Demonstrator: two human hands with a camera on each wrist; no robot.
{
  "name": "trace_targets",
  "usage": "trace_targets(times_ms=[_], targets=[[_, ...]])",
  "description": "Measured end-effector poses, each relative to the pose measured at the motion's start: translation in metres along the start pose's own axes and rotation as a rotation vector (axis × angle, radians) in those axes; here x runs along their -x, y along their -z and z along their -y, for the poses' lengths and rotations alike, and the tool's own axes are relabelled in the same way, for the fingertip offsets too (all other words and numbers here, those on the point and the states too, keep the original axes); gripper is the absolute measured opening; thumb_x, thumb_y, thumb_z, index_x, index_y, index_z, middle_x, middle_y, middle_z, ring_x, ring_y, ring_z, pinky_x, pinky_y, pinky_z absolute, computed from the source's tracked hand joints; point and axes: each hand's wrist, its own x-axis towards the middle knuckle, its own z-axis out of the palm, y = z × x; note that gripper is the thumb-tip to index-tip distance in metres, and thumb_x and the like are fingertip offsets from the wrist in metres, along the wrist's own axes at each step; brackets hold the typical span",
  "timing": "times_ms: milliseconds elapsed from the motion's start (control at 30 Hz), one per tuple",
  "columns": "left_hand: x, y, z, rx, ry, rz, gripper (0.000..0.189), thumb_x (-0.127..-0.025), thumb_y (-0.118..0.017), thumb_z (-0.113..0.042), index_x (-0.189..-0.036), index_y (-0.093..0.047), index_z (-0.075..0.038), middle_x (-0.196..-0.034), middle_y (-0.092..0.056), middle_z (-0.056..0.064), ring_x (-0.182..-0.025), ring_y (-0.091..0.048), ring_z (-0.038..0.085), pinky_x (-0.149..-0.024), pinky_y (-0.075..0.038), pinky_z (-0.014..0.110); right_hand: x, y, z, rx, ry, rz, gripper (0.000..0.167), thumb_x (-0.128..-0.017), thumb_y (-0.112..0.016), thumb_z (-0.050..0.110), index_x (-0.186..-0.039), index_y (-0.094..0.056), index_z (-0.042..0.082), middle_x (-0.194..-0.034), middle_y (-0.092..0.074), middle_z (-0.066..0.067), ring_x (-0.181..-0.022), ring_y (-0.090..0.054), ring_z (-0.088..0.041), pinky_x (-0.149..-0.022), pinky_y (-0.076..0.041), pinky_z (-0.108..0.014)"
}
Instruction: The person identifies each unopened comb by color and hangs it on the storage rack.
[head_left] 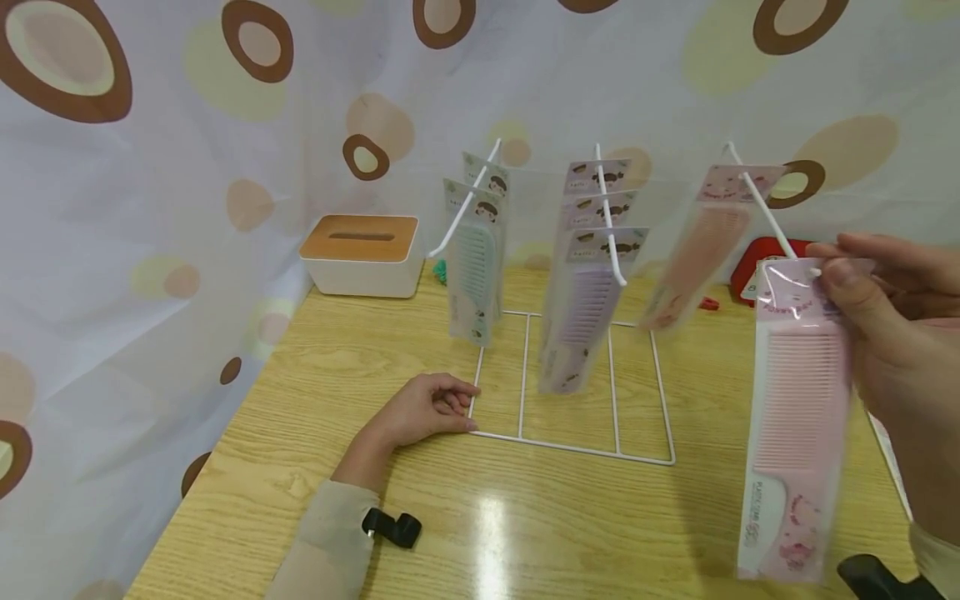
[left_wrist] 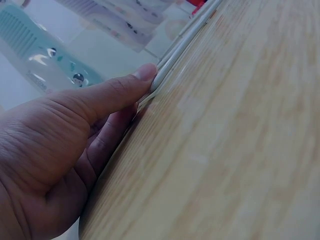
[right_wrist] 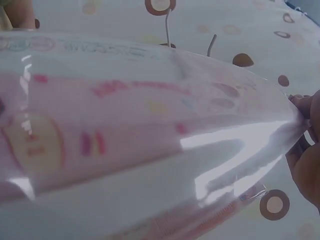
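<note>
My right hand pinches the top right corner of a clear packet with a pink comb. The packet's top overlaps the tip of the rack's right hook, and a white tip shows near my thumb. In the right wrist view the glossy pink packet fills most of the picture. My left hand grips the front left corner of the white wire rack, thumb on the wire in the left wrist view. Green combs hang on the left hook, purple combs on the middle one.
Another packaged pink comb hangs further back on the right hook. A white tissue box with a wooden lid stands at the back left. A red case sits behind the right hook. Patterned curtain surrounds the wooden table.
</note>
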Motion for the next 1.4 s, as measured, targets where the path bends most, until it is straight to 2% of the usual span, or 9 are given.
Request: trace_targets(times_ms=[133, 333, 367, 567, 800, 967, 1067, 1200, 1400], targets=[[-0.003, -0.002, -0.001, -0.001, -0.003, 0.007, 0.046, -0.081, -0.084, -0.010, -0.123, -0.068, -0.003, -0.099, -0.066, 0.013, -0.086, -0.063, 0.016, -0.076, -0.057, 0.021, -0.005, 0.003, -0.003, 0.096, -0.012, -0.008, 0.027, -0.091, -0.056, -0.018, -0.116, -0.057, -0.027, -0.102, -0.076, -0.018, -0.092, -0.075, -0.021, -0.081, -0.059, -0.023], [-0.004, -0.003, 0.001, 0.001, 0.005, 0.007, 0.046, -0.081, -0.084, -0.011, -0.123, -0.068, -0.002, -0.100, -0.065, 0.013, -0.087, -0.063, 0.015, -0.077, -0.057, 0.022, -0.024, 0.008, -0.016, 0.350, -0.150, -0.174, 0.034, -0.088, -0.070, -0.003, -0.118, -0.064, -0.017, -0.100, -0.077, -0.008, -0.086, -0.073, -0.014, -0.071, -0.057, -0.015], [-0.003, -0.003, 0.001, 0.002, 0.008, 0.005, 0.046, -0.081, -0.084, -0.011, -0.123, -0.068, -0.002, -0.100, -0.065, 0.013, -0.087, -0.063, 0.016, -0.077, -0.057, 0.022, -0.028, 0.010, -0.019, 0.336, -0.171, -0.187, 0.035, -0.087, -0.071, -0.002, -0.119, -0.065, -0.015, -0.100, -0.076, -0.008, -0.087, -0.072, -0.015, -0.071, -0.057, -0.014], [-0.002, -0.002, 0.002, 0.015, -0.008, 0.005, 0.046, -0.081, -0.084, -0.010, -0.124, -0.068, -0.002, -0.100, -0.066, 0.014, -0.087, -0.064, 0.016, -0.077, -0.058, 0.022, -0.049, 0.015, -0.041, 0.245, -0.113, -0.145, 0.035, -0.085, -0.071, -0.007, -0.117, -0.063, -0.020, -0.100, -0.076, -0.012, -0.082, -0.073, -0.017, -0.076, -0.058, -0.017], [-0.002, -0.002, 0.004, 0.003, -0.014, 0.001, 0.046, -0.081, -0.084, -0.011, -0.123, -0.068, -0.002, -0.099, -0.066, 0.013, -0.087, -0.063, 0.015, -0.076, -0.057, 0.022, -0.055, 0.020, -0.051, 0.241, -0.094, -0.157, 0.034, -0.085, -0.073, -0.006, -0.114, -0.064, -0.020, -0.101, -0.074, -0.014, -0.075, -0.075, -0.016, -0.067, -0.059, -0.018], [-0.001, 0.000, 0.004, -0.001, -0.011, 0.000, 0.046, -0.081, -0.084, -0.011, -0.123, -0.068, -0.003, -0.100, -0.066, 0.013, -0.087, -0.063, 0.016, -0.076, -0.057, 0.022, -0.053, 0.025, -0.051, 0.297, -0.087, -0.117, 0.033, -0.087, -0.071, -0.005, -0.116, -0.064, -0.018, -0.109, -0.070, -0.012, -0.070, -0.073, -0.012, -0.067, -0.058, -0.015], [-0.001, 0.000, 0.003, 0.003, -0.004, 0.000, 0.046, -0.081, -0.084, -0.011, -0.123, -0.068, -0.003, -0.100, -0.066, 0.013, -0.087, -0.063, 0.016, -0.076, -0.057, 0.022, -0.051, 0.029, -0.049, 0.393, -0.100, -0.090, 0.031, -0.090, -0.068, -0.001, -0.119, -0.066, -0.014, -0.107, -0.070, -0.007, -0.072, -0.072, -0.008, -0.070, -0.057, -0.013], [0.000, 0.001, 0.001, 0.004, 0.002, -0.004, 0.046, -0.081, -0.084, -0.011, -0.123, -0.068, -0.003, -0.099, -0.066, 0.012, -0.087, -0.063, 0.016, -0.076, -0.057, 0.022, -0.048, 0.042, -0.043, 0.557, -0.181, -0.062, 0.032, -0.096, -0.063, 0.008, -0.126, -0.067, -0.002, -0.103, -0.069, 0.001, -0.081, -0.070, -0.004, -0.073, -0.055, -0.010], [0.000, 0.000, 0.003, -0.002, -0.013, 0.001, 0.046, -0.081, -0.084, -0.013, -0.123, -0.068, -0.002, -0.099, -0.066, 0.013, -0.086, -0.064, 0.016, -0.077, -0.058, 0.023, -0.036, 0.080, -0.040, 0.842, -0.260, 0.038, 0.034, -0.102, -0.055, 0.012, -0.135, -0.062, 0.008, -0.102, -0.068, 0.014, -0.087, -0.067, 0.004, -0.074, -0.052, -0.006]])
